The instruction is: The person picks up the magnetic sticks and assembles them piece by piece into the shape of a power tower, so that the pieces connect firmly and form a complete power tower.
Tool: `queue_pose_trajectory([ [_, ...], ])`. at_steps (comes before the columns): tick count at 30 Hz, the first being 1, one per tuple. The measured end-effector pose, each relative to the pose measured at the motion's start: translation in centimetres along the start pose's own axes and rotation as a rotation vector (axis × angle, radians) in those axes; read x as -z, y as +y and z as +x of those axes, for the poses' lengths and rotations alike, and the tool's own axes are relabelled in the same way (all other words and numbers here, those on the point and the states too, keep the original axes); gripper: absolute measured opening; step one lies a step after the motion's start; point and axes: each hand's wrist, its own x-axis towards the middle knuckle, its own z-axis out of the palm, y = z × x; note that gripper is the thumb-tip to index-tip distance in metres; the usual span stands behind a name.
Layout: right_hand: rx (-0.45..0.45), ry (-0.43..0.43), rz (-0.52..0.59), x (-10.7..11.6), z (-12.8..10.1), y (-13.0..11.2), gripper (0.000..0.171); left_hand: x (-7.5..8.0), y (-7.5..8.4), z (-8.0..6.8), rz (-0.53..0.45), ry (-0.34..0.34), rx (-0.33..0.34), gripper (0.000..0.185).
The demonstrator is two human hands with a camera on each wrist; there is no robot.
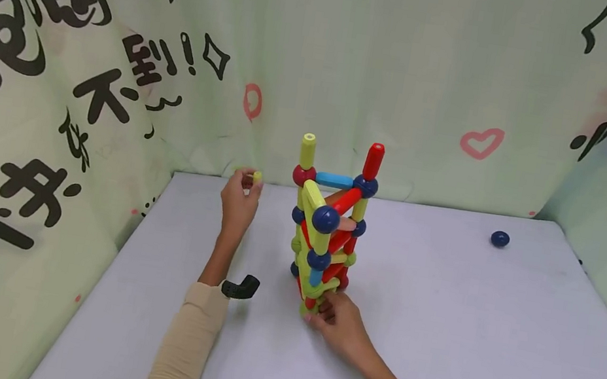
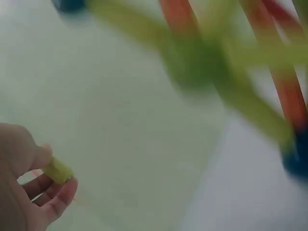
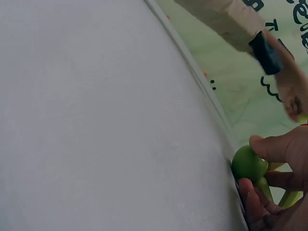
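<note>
Two hands: left [image 1: 240, 201] pinches yellow stick [image 1: 256, 177]; right [image 1: 338, 323] grips tower [image 1: 327, 226] base; blue ball [image 1: 499, 238] apart.

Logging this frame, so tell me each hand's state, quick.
Left hand: pinches a yellow-green stick.
Right hand: grips the tower's green ball.

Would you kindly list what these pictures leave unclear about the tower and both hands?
- Left wrist view: the tower is blurred; joints unreadable.
- Head view: the right hand covers the tower's base.
- Right wrist view: the frame edge cuts off everything above the green ball.
- Head view: the left hand hides most of its yellow piece.
</note>
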Motion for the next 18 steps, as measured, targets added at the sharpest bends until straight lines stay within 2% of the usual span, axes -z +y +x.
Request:
queue_pose_trajectory([
  [2, -0.006, 0.007, -0.031, 0.0, 0.0, 0.0, 0.03, 0.9, 3.7, -1.0, -0.159, 0.04, -0.045, 0.029],
  [4, -0.01, 0.013, -0.068, 0.0, 0.0, 0.0, 0.032, 1.8, 7.4, -2.3, -0.286, 0.05, -0.11, 0.033],
  [6, -0.009, 0.021, -0.09, 0.0, 0.1, -0.1, 0.032, 2.6, 10.6, -3.8, -0.382, 0.024, -0.207, 0.035],
  [9, -0.006, 0.032, -0.1, 0.0, 0.2, -0.1, 0.031, 3.0, 14.2, -5.8, -0.446, -0.064, -0.339, 0.036],
  [11, -0.004, 0.033, -0.103, 0.0, 0.3, -0.1, 0.03, 3.0, 15.8, -6.7, -0.445, -0.118, -0.406, 0.037],
  [13, -0.005, 0.028, -0.106, 0.0, 0.3, -0.2, 0.03, 2.8, 16.8, -7.1, -0.398, -0.145, -0.453, 0.037],
  [18, -0.012, 0.014, -0.121, 0.1, 0.2, -0.4, 0.032, 2.2, 17.5, -7.2, -0.264, -0.164, -0.502, 0.037],
])
